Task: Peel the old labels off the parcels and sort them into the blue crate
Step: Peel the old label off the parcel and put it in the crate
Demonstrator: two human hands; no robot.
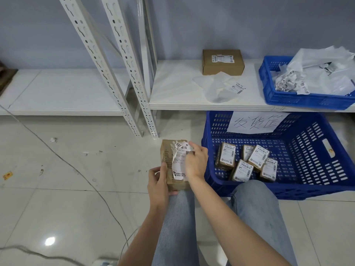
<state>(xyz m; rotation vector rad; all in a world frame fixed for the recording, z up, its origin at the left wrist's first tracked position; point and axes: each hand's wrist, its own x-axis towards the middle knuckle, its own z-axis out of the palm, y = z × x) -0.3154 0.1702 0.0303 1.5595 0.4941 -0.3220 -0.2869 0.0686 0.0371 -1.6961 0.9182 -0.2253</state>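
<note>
A small brown cardboard parcel (pixel 166 160) stands on my knee, in the middle of the view. My left hand (pixel 158 182) grips its lower left side. My right hand (pixel 196 162) pinches the white label (pixel 179 162), which is torn and partly lifted off the parcel's face; paper scraps remain on the cardboard. To the right on the floor stands a large blue crate (pixel 311 181) with a handwritten paper sign; several small labelled parcels (pixel 243 169) lie in it.
A white shelf (pixel 172 87) holds a bigger brown box (pixel 222 63), a clear plastic bag (pixel 217 89) with a loose label, and a smaller blue crate (pixel 272 93) full of torn labels and bags. White rack uprights (pixel 107 70) stand left. A cable (pixel 76 169) crosses the tiled floor.
</note>
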